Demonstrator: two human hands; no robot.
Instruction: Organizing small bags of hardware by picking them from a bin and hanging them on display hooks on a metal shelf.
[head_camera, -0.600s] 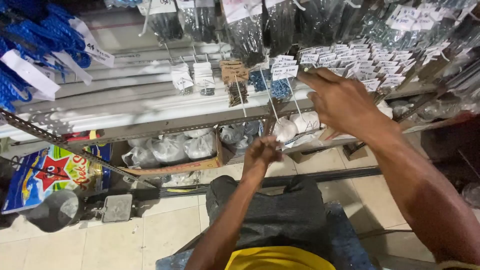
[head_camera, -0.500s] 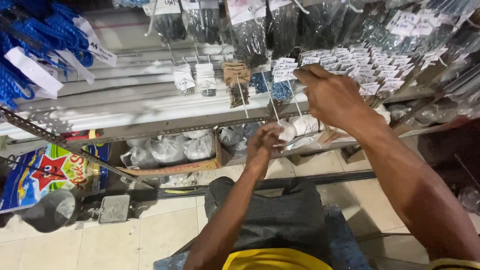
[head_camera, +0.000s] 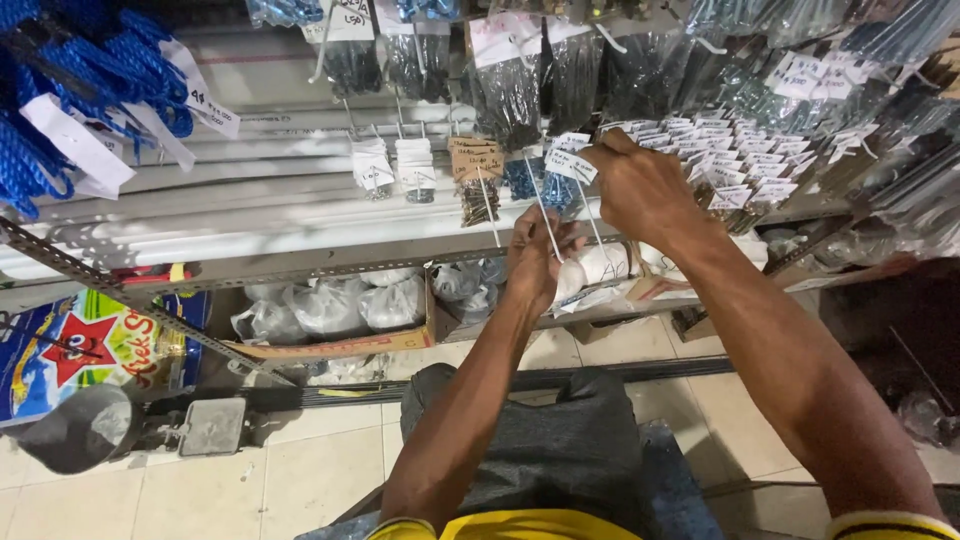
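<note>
White cable ties (head_camera: 545, 215) hang from the shelf rail, and your left hand (head_camera: 535, 255) has climbed from knee height to pinch one; your right hand (head_camera: 640, 185) stays pinched on a small paper tag (head_camera: 572, 165) just above, both working together.

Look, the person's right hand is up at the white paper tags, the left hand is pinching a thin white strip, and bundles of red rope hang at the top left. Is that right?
Nearly. The rope bundles at the top left are blue, not red, as the head view shows. The rest holds: the right hand is up at the white paper tags, and the left hand pinches a thin white strip.
</note>
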